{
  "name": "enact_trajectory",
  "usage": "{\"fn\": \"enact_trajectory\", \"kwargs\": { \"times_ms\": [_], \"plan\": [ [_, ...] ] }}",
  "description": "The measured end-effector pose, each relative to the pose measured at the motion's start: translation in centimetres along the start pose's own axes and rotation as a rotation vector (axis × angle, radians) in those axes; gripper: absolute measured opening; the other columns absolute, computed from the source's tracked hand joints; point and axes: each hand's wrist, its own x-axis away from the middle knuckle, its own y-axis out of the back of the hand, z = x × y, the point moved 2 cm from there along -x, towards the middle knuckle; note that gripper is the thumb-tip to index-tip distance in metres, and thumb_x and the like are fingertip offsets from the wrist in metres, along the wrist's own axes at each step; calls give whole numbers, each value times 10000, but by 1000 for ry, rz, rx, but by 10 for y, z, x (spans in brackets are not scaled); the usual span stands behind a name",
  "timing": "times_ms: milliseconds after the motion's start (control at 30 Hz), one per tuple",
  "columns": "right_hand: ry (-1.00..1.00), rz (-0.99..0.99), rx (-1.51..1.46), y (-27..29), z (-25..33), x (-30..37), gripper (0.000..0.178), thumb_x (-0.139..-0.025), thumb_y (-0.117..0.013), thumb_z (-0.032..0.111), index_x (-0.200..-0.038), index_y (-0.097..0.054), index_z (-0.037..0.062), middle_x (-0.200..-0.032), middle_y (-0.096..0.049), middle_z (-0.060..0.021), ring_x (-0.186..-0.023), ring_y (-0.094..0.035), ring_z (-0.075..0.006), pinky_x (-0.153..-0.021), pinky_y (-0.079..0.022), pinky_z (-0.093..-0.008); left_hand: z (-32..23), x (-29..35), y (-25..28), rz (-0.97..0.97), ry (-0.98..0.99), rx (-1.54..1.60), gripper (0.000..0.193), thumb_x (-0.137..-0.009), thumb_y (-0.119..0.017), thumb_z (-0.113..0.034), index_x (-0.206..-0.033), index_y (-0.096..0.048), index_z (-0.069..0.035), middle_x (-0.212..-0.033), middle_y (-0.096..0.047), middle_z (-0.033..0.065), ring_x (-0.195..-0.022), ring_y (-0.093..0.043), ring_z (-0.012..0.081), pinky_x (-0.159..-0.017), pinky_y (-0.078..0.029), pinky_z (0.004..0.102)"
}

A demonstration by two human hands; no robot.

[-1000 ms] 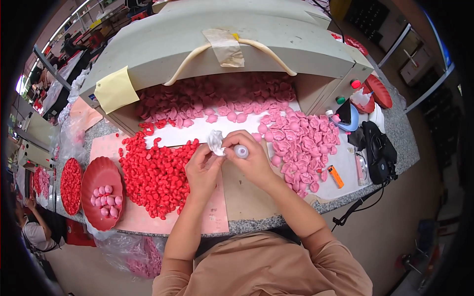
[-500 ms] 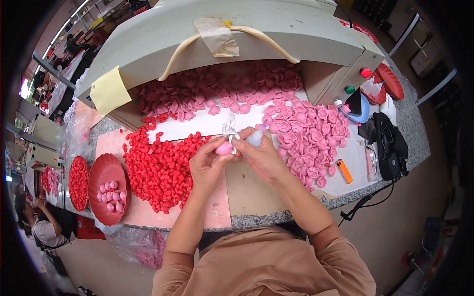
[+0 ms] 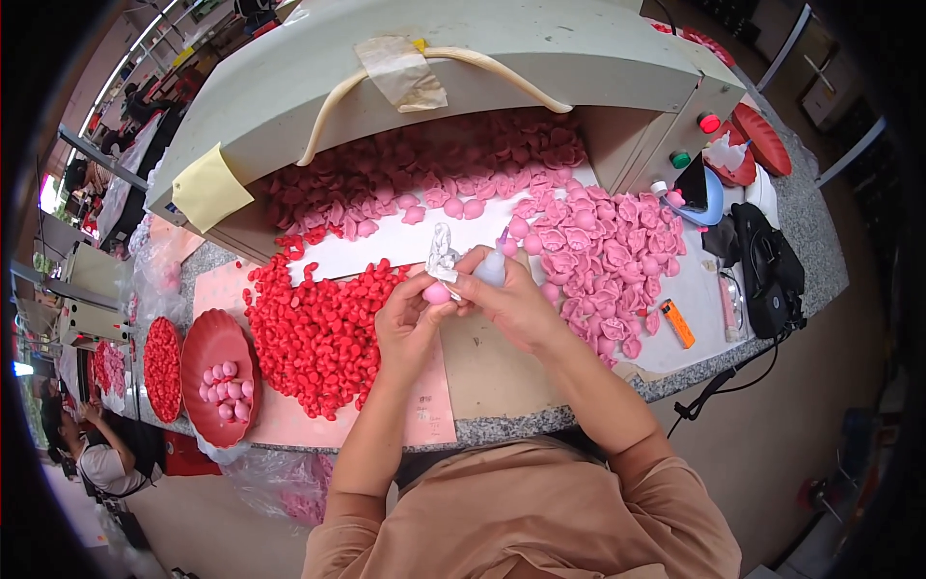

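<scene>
In front of my chest both hands meet. My left hand [image 3: 407, 318] is closed, its fingertips pinching a smooth pink ball [image 3: 437, 292]. My right hand [image 3: 513, 304] is closed round a small translucent squeeze bottle [image 3: 491, 268] with a thin purple tip that points up and away. Its thumb and finger also pinch a crumpled white wad [image 3: 442, 253], tissue-like, against the top of the ball. Just left of my left hand lies a heap of small red pieces [image 3: 313, 333]. A heap of pink petal-like cups and balls [image 3: 617, 261] spreads to the right of my right hand.
A grey box-shaped machine [image 3: 540, 63] stands ahead, more pink pieces inside its opening. At left, a red dish [image 3: 198, 405] holds pink balls, beside another of red pieces. An orange lighter [image 3: 677, 323] and a black bag [image 3: 769, 270] lie right. Another person sits far left.
The white wad stands a little taller above the ball now. Both hands keep their grip, and the whole view has shifted slightly.
</scene>
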Motion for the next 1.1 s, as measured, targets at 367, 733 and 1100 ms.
{"fn": "enact_trajectory", "kwargs": {
  "times_ms": [367,733,1100],
  "plan": [
    [211,-93,586,-4,13,4,129,-842,-655,135,-873,-551,66,-790,-582,1,-732,-558,-72,-659,-468,-230,3,-1,3,9,7,-127,382,-831,-635,-2,-1190,-509,24,-1161,-574,113,-1044,-568,175,-912,-453,293],
    [59,-74,320,3,10,-1,164,-873,-636,196,-890,-543,62,-809,-579,-6,-685,-555,-78,-624,-470,-231,12,-1,10,13,-26,-312,383,-834,-601,52,-1198,-485,43,-1115,-587,112,-1026,-570,163,-882,-456,264],
    [-12,-135,48,13,20,-2,157,-872,-637,190,-901,-551,62,-800,-583,-6,-686,-542,-75,-623,-456,-222,-1,-8,-1,-25,21,46,380,-865,-605,-37,-1219,-476,17,-1226,-546,136,-1096,-548,184,-936,-438,299]
  ]
}}
